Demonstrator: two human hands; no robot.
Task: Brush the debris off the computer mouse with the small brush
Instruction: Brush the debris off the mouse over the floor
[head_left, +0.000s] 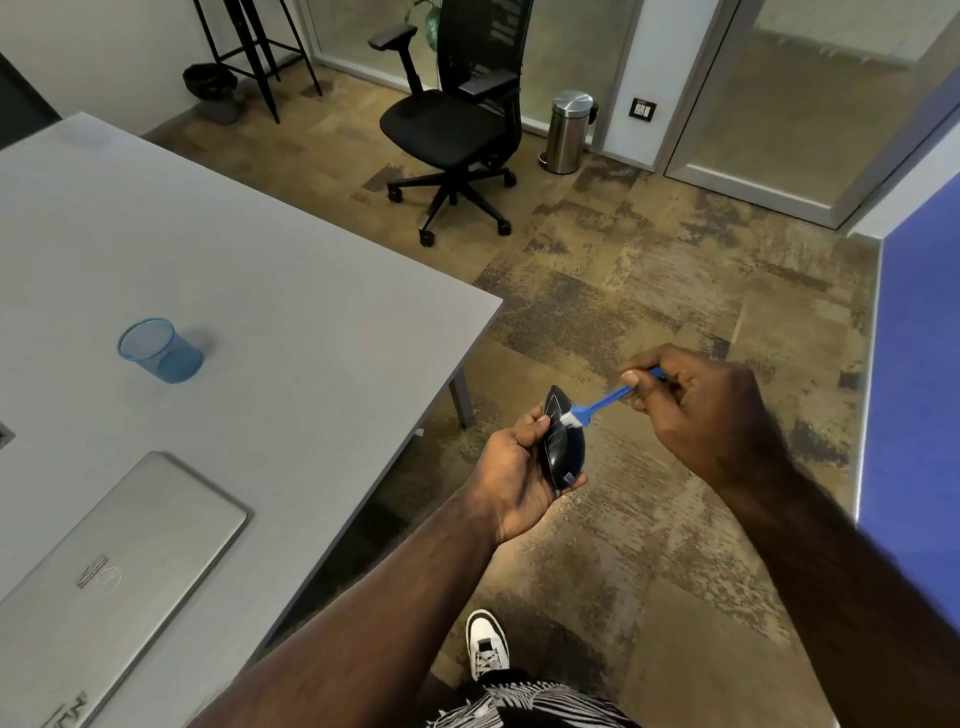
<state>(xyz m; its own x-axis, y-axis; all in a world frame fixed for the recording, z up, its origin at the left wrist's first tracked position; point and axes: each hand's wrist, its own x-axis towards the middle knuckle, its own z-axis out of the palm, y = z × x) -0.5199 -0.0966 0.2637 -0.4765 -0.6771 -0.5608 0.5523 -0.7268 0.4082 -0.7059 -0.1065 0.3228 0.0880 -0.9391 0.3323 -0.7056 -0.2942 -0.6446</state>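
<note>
Both forearms are bare from the bottom edge of the view up to the wrists, with no sleeves, watch or bands on them. The left hand and right hand show no rings or gloves. Below, a garment carries a black-and-white zebra-like stripe print. 1 white sneaker shows, with black panels and white laces.

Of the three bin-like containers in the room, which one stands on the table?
The blue mesh cup stands on the grey table. The steel pedal bin and the dark basket both stand on the floor by the far wall.
</note>
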